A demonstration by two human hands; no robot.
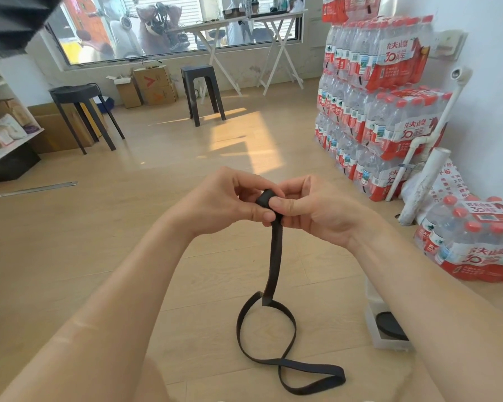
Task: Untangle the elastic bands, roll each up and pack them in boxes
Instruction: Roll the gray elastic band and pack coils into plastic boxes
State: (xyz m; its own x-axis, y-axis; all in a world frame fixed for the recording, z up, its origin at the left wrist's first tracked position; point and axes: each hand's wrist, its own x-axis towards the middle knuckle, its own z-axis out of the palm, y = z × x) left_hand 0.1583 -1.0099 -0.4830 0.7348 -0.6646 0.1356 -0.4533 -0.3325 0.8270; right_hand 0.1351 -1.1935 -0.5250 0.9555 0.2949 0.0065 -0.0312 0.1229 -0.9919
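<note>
Our black elastic band [273, 256] is held up in front of us, its top end wound into a small roll that both hands pinch. The left hand [230, 198] curls its fingers round the roll and the right hand [311, 210] presses it with the thumb. The rest hangs down and lies in loose loops on the wooden floor [99, 242]. To roll well, we judge, we should keep the strip flat, its edges aligned and the pull steady, letting the loops feed up untwisted. Near our right arm a white box [372, 329] holds a dark coil [389, 323], probably a band already packed. The water-bottle packs [384, 91] read 农夫山泉 and a large 30. The cardboard cartons [153, 79] bear a red V-like mark.
</note>
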